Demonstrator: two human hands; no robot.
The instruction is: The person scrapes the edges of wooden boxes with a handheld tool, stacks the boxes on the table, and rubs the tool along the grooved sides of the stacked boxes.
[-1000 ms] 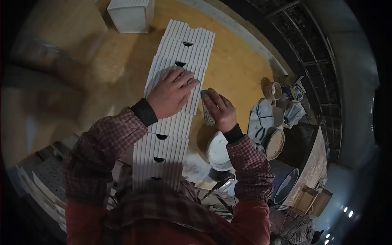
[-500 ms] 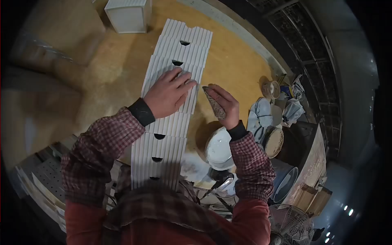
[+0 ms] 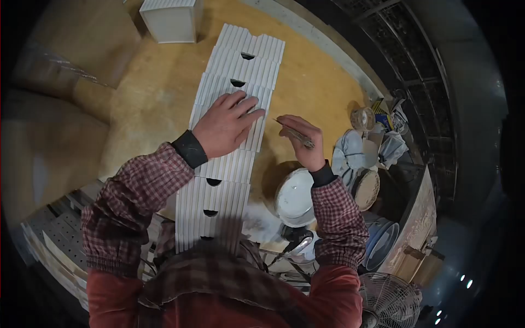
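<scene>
A workshop — stained worktable (image 3: 306,71), white-crusted tub (image 3: 296,198), caged fan (image 3: 389,300)

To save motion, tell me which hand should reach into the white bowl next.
Right, most likely. The right hand is nearer the white bowl and already grips a thin tool. The left hand lies on the ribbed white pieces, farther from the bowl.

Yellow-brown flat table (image 3: 311,71): bore one long row of white ribbed panels (image 3: 229,198) with dark half-round notches; left of its far end, one white boxy piece (image 3: 176,24); right, one round white bowl (image 3: 292,199), one round translucent tub (image 3: 362,118).
</scene>
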